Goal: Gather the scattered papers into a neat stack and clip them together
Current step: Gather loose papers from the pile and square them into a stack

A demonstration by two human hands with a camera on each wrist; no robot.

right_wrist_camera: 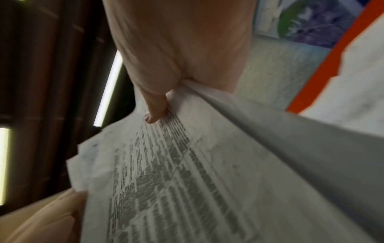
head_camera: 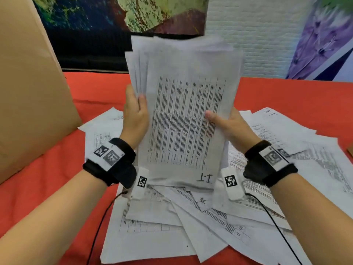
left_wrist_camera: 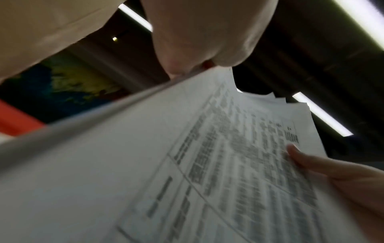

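Both forearms reach forward, wrists raised. The left hand (head_camera: 134, 111) grips the paper stack (head_camera: 187, 115) at its left edge, thumb in front. The right hand (head_camera: 232, 125) grips the right edge, thumb across the front.

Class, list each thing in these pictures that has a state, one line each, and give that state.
Paper stack: held upright, edges uneven, unclipped.
Left hand: grips the stack's left edge.
Right hand: grips its right edge.
Loose papers: scattered flat on the red table.
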